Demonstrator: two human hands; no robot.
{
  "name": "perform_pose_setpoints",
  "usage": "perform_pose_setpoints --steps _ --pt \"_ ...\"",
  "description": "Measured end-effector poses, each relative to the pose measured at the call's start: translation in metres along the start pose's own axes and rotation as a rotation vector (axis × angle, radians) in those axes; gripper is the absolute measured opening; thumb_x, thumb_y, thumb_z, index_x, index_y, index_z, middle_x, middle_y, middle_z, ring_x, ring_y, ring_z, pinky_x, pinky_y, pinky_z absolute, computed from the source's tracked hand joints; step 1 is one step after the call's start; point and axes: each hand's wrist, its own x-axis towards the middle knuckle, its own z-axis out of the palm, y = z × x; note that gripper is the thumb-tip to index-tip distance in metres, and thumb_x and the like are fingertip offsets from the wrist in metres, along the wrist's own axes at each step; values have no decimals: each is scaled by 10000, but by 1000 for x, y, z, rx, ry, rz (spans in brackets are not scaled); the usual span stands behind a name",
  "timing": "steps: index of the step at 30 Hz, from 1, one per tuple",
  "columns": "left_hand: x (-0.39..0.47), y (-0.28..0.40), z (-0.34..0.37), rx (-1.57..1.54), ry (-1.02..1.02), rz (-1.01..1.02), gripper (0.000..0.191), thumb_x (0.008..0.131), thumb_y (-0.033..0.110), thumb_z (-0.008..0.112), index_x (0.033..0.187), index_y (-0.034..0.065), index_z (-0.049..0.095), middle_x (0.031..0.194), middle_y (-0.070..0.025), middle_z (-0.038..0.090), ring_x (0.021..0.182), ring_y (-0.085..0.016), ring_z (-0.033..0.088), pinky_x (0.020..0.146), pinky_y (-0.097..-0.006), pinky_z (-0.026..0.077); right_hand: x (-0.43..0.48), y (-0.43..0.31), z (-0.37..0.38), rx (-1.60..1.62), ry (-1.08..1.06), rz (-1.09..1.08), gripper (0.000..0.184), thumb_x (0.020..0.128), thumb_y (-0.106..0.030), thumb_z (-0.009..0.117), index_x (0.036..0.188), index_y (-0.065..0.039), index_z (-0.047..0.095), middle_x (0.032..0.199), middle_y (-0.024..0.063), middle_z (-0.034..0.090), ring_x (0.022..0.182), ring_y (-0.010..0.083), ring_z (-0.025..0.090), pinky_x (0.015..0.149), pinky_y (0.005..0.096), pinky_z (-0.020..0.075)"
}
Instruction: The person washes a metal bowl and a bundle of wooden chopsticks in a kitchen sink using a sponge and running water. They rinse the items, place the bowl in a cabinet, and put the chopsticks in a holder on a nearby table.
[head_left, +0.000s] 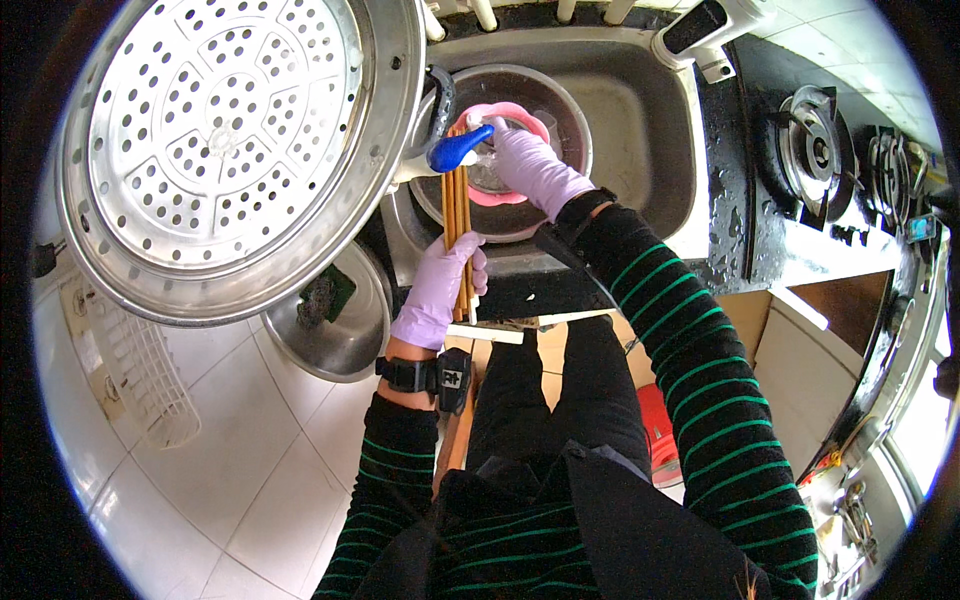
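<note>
My left hand (444, 285), in a pale purple glove, is closed around the lower part of a bundle of wooden chopsticks (456, 206). The bundle reaches up to the sink's left side, passing under a blue tap handle (459, 148). Over a pink scalloped bowl (499, 198) is my right hand (525, 161), gloved as well, near the chopsticks' upper ends. What its fingers touch is partly hidden, so its grip cannot be told. The pink bowl sits within a round metal basin (574, 97) in the sink.
A large perforated steamer tray (225, 112) fills the upper left. Below it stands a steel bowl (352, 330) with a dark green scouring pad (330, 292). The stainless sink (660, 135) borders a black counter with a gas burner (817, 150) to the right.
</note>
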Motion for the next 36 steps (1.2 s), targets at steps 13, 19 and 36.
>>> perform_pose_setpoints --steps 13,19,36 --pt "14 -2 8 72 -30 -2 212 967 256 547 1026 53 533 714 -14 534 533 -107 531 474 -267 465 -20 -4 -13 424 29 197 291 934 -213 603 1140 -25 522 833 29 649 672 110 635 543 259 499" --pt "30 1 16 77 -45 -20 203 953 247 572 1062 77 546 738 -15 572 569 -127 578 499 -269 500 -33 4 -24 697 -98 249 295 972 -384 515 1031 -103 581 805 -13 585 625 75 521 553 217 437" --pt "74 14 25 -43 -66 -100 377 897 476 624 925 101 613 717 -11 624 555 -133 585 513 -269 490 -45 -4 -23 258 -71 281 285 883 -186 658 1075 22 625 823 55 647 681 131 614 611 284 522"
